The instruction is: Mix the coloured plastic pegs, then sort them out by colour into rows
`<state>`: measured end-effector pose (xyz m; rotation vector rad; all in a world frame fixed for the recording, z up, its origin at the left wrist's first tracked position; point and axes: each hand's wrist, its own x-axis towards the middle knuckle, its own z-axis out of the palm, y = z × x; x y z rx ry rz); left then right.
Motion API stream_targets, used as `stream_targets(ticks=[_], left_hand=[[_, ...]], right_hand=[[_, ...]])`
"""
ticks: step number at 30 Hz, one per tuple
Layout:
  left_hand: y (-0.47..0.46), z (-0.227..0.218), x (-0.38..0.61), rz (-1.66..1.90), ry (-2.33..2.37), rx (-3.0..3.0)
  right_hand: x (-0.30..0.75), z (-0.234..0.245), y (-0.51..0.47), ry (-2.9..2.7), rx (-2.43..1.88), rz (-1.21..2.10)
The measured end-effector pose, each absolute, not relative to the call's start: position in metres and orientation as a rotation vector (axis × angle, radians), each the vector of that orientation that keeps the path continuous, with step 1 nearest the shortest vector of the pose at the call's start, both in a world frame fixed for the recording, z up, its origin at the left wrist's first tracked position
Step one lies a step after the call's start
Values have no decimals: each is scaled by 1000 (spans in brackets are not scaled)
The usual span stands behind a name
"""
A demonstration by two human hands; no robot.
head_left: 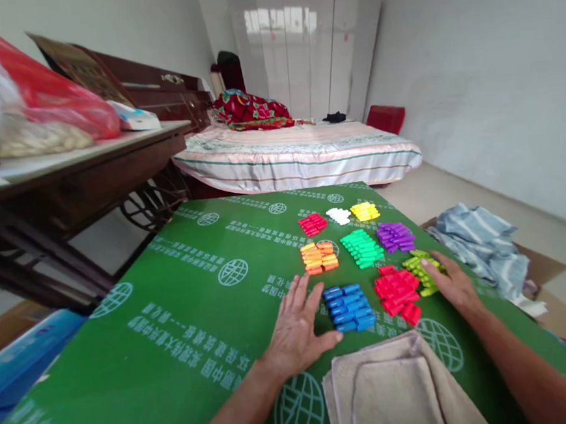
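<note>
- Progress: short, glossy rod-like pieces lie in nine groups by colour; grouping looks well advanced, by my judgement. Some groups have uneven ends. What is left: cannot tell from this view.
- Far row, on the green table printed with pale globes: dark red pieces, white pieces, yellow pieces.
- Middle row: orange pieces, green pieces, purple pieces.
- Near row: blue pieces, bright pinkish-red pieces, lime-green pieces.
- Left hand: fingers spread, thumb well apart from them, nothing held. Blue pieces just right of it, between index finger and thumb; contact unclear.
- Right hand: thumb over the lime-green pieces, index finger at their far right edge, a small gap between the two. Whether any piece is gripped: cannot tell.
- Folded beige cloth: nearest the wearer, between the forearms.
</note>
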<state>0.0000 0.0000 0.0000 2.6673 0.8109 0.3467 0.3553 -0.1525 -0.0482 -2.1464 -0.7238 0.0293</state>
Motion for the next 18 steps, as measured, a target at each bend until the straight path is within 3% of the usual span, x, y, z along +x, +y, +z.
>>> stream_targets(ticks=[7, 18], left_hand=[[-14, -2, 40, 133, 658, 2624], [-23, -13, 44, 198, 674, 2621]], right_hand=[[317, -46, -131, -794, -2086, 70], [258, -45, -71, -820, -1827, 157]])
